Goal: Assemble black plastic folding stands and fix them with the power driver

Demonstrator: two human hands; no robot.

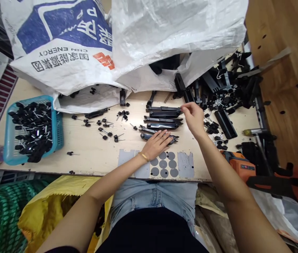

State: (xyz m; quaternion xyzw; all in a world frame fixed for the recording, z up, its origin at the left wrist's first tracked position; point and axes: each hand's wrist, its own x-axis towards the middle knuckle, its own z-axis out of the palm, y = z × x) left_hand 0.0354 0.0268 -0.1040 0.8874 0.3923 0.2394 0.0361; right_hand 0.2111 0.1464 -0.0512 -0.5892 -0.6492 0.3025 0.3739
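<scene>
Several long black plastic parts lie side by side on the light wooden table [85, 158]. My left hand [155, 146] rests flat, fingers stretched out, over the nearest black part [146, 136], hiding its middle. Beyond it lie a middle black part [162, 125] and a far black part [164, 114]. At the right end of the far one, the thumb and fingers of my right hand [193, 117] are pinched together; whatever they hold is too small or hidden to name. A coil spring [167, 97] lies just behind the parts.
A blue basket [60, 130] of black-headed pins stands left, with loose pins [105, 131] beside it. Large white woven sacks [67, 75] cover the back. Black parts and small pieces heap up at right, near an orange power tool [240, 165]. Grey round stickers [163, 164] lie in front.
</scene>
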